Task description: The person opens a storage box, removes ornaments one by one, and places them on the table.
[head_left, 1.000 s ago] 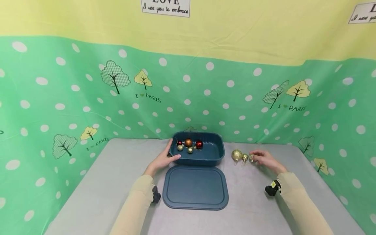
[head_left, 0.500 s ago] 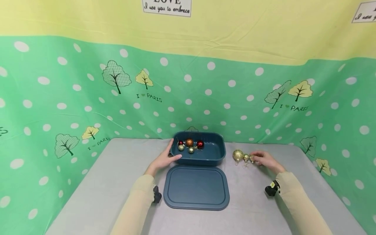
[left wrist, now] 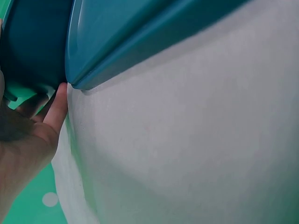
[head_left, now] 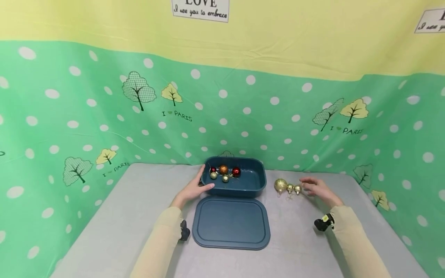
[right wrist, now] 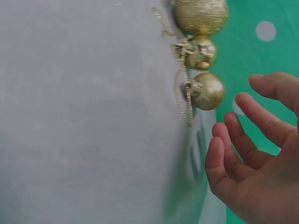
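Observation:
My left hand (head_left: 192, 189) rests against the left end of a dark blue rectangular box (head_left: 252, 192), thumb at the front wall and fingers along the side. In the left wrist view the thumb (left wrist: 58, 107) touches the box near its corner. Inside the box lie an orange bauble (head_left: 223, 169), two red baubles and two small gold baubles. To the right, a large gold bauble (head_left: 280, 184) and two small gold baubles stand in a row on the table. My right hand (head_left: 320, 190) hovers just right of the end small bauble (right wrist: 210, 92), fingers loosely spread, holding nothing.
A flat blue lid (head_left: 231, 223) lies on the grey-covered table (head_left: 295, 239) in front of the box. Green and yellow patterned cloth (head_left: 243, 127) hangs behind the table and at both sides. Gold hanging loops (right wrist: 186, 100) trail from the baubles.
My right hand has let go of the end small gold bauble and drawn slightly to the right, leaving it in the row. The left hand stays at the box.

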The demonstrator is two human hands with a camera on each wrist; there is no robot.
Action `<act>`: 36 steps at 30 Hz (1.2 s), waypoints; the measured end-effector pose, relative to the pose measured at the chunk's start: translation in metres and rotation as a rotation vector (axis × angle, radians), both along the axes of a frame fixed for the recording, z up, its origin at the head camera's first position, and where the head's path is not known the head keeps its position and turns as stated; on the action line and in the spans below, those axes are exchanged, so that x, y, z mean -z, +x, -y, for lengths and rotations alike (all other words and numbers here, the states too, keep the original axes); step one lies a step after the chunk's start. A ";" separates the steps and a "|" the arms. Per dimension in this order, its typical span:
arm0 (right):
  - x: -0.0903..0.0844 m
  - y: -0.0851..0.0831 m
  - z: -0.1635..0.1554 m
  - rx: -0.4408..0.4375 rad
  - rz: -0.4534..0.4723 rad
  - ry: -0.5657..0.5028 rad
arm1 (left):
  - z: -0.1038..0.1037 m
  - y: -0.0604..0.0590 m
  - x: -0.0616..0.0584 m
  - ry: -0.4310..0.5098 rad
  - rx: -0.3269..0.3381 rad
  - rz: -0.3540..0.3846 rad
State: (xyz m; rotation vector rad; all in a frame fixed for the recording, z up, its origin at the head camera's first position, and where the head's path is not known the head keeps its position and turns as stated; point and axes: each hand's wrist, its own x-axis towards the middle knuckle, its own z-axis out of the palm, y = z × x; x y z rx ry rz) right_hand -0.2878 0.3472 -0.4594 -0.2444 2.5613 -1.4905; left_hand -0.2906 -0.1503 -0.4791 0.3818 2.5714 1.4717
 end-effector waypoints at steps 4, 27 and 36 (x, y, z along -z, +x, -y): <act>-0.003 0.002 0.001 0.023 -0.017 -0.016 | -0.001 0.000 0.000 -0.012 0.009 0.001; -0.036 0.006 0.127 -0.151 -0.232 -0.083 | 0.005 -0.004 -0.002 -0.020 0.003 0.006; -0.034 0.006 0.154 -0.239 -0.219 -0.121 | 0.000 -0.004 -0.001 -0.017 0.012 -0.021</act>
